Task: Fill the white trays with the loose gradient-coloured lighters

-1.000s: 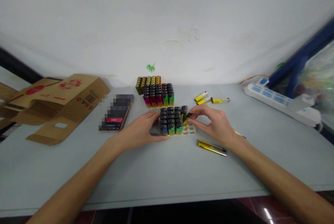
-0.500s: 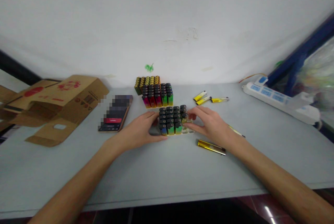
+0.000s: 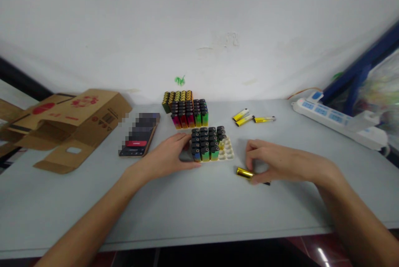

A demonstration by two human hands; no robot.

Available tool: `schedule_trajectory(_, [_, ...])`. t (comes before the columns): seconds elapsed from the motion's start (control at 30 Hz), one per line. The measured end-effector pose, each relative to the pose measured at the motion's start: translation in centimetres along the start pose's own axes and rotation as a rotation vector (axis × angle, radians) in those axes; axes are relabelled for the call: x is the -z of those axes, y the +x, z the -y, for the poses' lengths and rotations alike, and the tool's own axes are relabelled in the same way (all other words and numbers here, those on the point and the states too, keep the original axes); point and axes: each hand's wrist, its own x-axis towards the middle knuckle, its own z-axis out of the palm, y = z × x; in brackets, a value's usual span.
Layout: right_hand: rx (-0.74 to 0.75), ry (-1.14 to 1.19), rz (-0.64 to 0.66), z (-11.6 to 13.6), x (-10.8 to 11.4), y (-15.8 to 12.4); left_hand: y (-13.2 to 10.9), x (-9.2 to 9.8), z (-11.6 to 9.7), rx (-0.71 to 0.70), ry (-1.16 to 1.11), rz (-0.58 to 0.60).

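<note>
Upright lighters (image 3: 204, 144) with black tops stand in rows in a white tray (image 3: 230, 153), whose right-hand cups show bare. My left hand (image 3: 170, 150) grips the tray's left end, thumb along the front and fingers behind. To the right of the tray, my right hand (image 3: 268, 161) has its thumb and fingers closed around a gold lighter (image 3: 245, 173) lying on the table. The hand covers part of that lighter, and its dark end pokes out at the right.
Behind the tray stand more lighters, a block with pink and green bodies (image 3: 189, 114) and a gold-topped block (image 3: 177, 96). Loose yellow lighters (image 3: 245, 120) lie at the back. A phone (image 3: 139, 136) and an open cardboard box (image 3: 81, 117) are left; a power strip (image 3: 338, 121) is right.
My right hand has left the tray's right side and come right and toward me, onto the gold lighter. My left hand stays at the tray. The view has shifted slightly.
</note>
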Motion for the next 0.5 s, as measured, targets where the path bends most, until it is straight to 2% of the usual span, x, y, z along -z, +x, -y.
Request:
schedule_trajectory(0.07, [0.085, 0.017, -0.024, 0.3, -0.3, 0.3, 0.0, 0.0, 0.1, 0.000, -0.005, -0.003])
schedule_trajectory(0.17, [0.164, 0.034, -0.158, 0.9, -0.3, 0.7, 0.0, 0.0, 0.1, 0.005, -0.015, -0.002])
schedule_trajectory(0.37, [0.208, 0.139, -0.402, 1.3, 0.8, 1.3, 0.0, -0.1, 0.1, 0.010, -0.025, -0.014])
schedule_trajectory(0.5, [0.183, 0.205, -0.575, 1.2, 0.6, 2.1, 0.0, -0.1, 0.1, 0.010, -0.026, -0.008])
